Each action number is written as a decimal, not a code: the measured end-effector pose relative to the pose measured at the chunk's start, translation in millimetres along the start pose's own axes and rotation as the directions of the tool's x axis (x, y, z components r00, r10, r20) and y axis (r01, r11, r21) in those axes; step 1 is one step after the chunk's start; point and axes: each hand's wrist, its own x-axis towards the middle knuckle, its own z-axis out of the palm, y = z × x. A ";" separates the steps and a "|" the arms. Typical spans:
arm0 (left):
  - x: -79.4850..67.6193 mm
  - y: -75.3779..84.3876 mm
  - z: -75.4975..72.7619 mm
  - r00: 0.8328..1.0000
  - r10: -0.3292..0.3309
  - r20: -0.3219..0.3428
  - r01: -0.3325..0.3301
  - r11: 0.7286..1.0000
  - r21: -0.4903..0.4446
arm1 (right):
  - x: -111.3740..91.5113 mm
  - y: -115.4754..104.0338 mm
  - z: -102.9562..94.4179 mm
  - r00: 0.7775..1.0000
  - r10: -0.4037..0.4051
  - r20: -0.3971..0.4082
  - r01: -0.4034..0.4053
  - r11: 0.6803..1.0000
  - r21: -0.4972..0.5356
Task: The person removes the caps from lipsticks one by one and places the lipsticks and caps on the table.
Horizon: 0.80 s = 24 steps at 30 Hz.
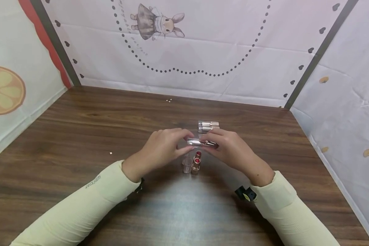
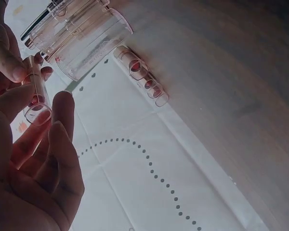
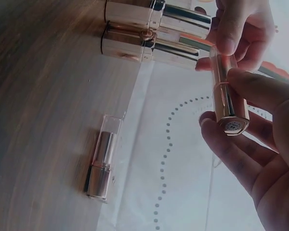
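Between both hands, in front of my chest, a lipstick point(image 1: 203, 142) with a clear cap and shiny metallic base is held level. My left hand point(image 1: 163, 143) pinches its clear cap end between thumb and fingers. At the other end my right hand point(image 1: 233, 147) grips the base; a round label point(image 3: 232, 126) shows on its bottom. Just below the hands in the head view, two uncapped lipsticks point(image 1: 195, 166) stand upright with red tips showing. Clear caps point(image 1: 187, 165) stand to their left.
Behind the hands, two capped lipsticks point(image 1: 206, 128) lie side by side on the brown wooden table point(image 1: 95, 136). Small white bits point(image 1: 169, 100) lie near the back edge, and another white speck point(image 1: 110, 153) lies at the left. Printed cloth walls point(image 1: 187, 51) enclose the table.
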 end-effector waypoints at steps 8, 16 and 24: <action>0.9 -0.1 -2.0 0.999 -0.035 0.033 0.034 0.999 0.007 | 0.6 -0.5 -0.2 0.999 0.044 0.015 -0.043 0.998 -0.047; 1.2 0.2 -4.7 0.998 -0.054 0.038 0.054 0.998 0.015 | 1.7 -1.1 0.1 0.990 0.129 0.061 -0.121 0.985 -0.120; 0.9 1.2 -2.8 0.997 -0.061 0.040 0.060 0.998 0.016 | 0.9 -1.7 1.9 0.993 0.110 0.045 -0.103 0.987 -0.122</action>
